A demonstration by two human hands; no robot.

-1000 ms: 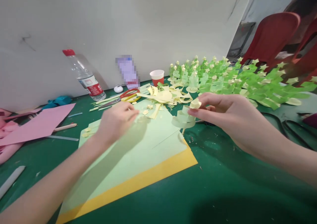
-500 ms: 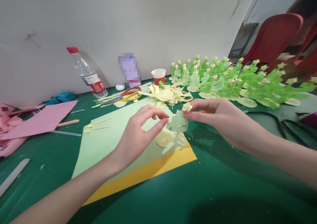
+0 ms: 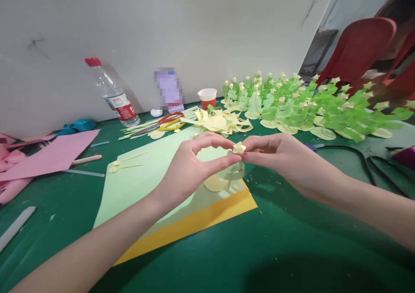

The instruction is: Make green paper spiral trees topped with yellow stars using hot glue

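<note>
A small cream paper star (image 3: 239,148) sits between the fingertips of both hands. My left hand (image 3: 191,163) closes thumb and forefinger on the star's left side. My right hand (image 3: 279,154) pinches it from the right. Just below hangs a pale green paper spiral (image 3: 236,171), partly hidden by the fingers. A thin stem shows under the spiral, and a round cream paper disc (image 3: 215,184) is at its left. All this is above a light green sheet (image 3: 129,193), which overlaps a yellow sheet (image 3: 194,232).
Scissors (image 3: 171,122) lie by cream paper scraps (image 3: 217,122). Behind them stand a paper cup (image 3: 207,97), a phone (image 3: 169,90) and a water bottle (image 3: 119,103). Several finished paper trees (image 3: 308,103) crowd the back right. A black cable (image 3: 356,150) lies at right, pink paper (image 3: 61,154) at left.
My left hand has moved right and up to the star, and its fingers have closed there. My right hand has shifted slightly left and down with the star.
</note>
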